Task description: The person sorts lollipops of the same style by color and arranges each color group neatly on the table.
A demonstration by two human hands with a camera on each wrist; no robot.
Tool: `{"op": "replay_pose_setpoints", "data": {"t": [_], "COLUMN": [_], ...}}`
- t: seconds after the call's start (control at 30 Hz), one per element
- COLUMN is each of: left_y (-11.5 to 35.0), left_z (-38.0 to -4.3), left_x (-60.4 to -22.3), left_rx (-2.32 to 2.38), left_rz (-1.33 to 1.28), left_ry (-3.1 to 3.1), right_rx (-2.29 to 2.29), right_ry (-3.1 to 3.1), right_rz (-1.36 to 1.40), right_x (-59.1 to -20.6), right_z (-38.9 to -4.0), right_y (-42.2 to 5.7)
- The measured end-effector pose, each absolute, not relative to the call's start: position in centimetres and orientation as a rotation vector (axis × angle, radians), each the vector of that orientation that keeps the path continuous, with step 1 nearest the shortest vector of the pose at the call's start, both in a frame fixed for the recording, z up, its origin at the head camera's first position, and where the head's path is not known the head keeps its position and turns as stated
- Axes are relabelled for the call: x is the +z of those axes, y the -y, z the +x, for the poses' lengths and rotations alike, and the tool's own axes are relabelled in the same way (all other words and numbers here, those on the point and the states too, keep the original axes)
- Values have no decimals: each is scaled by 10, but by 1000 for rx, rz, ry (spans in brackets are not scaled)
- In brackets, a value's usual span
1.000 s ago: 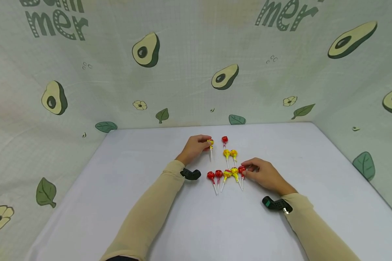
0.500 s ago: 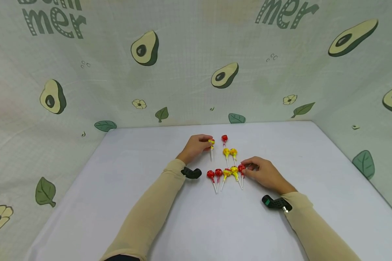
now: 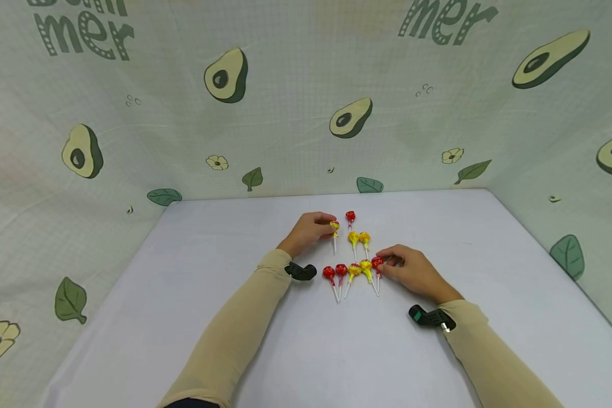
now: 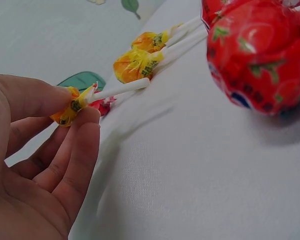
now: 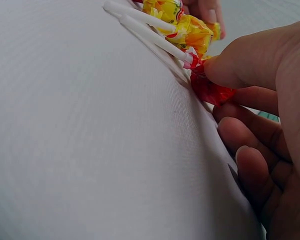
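Left of the lone red lollipop (image 3: 350,216) and a little nearer the person, the left hand (image 3: 306,232) pinches a held yellow lollipop (image 3: 335,226) between thumb and fingertips. Over the last second it has shifted rightward, closer to the lone red lollipop; its stick stands apart from its shadow, so I judge it is lifted and being positioned, not yet laid down. Well nearer the person than the lone red lollipop, and starting left of it, a row begins with an outer red lollipop (image 3: 328,272) and an inner red lollipop (image 3: 341,271). Straight in front of the lone red lollipop and slightly right lie two yellow lollipops (image 3: 353,238), side by side; the row's yellow pair (image 3: 366,267) lies nearer still. At the row's end, front-right of the lone red lollipop, the right hand (image 3: 413,273) pinches an end red lollipop (image 3: 377,262), its other fingers loosely bent; that grip looks unchanged, seemingly steadying the row.

The heads are round, in shiny, crinkled wrappers gathered around smooth, straight white sticks; the white tabletop (image 3: 209,249) shows a fine, cloth-like weave.
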State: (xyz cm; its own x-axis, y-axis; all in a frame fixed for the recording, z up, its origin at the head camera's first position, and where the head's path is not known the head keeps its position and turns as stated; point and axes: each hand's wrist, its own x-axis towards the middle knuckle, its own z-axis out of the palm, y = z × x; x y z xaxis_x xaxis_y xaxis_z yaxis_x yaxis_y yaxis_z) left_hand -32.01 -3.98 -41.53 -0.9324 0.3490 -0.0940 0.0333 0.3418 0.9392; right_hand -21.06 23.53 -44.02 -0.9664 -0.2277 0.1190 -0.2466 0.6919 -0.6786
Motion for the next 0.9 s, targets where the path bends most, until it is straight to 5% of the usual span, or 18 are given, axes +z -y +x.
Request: {"op": "replay_pose_setpoints", "data": {"t": [0.9], "left_y": [28], "left_z": [-315], "left_x": [-418], "left_rx": [1325], "left_rz": [450], "left_ry": [-2478], "right_rx": [1187], "right_ry": [2844], "right_rz": [414], "right_x": [-440], "right_z": [-210], "right_y": [-235]}}
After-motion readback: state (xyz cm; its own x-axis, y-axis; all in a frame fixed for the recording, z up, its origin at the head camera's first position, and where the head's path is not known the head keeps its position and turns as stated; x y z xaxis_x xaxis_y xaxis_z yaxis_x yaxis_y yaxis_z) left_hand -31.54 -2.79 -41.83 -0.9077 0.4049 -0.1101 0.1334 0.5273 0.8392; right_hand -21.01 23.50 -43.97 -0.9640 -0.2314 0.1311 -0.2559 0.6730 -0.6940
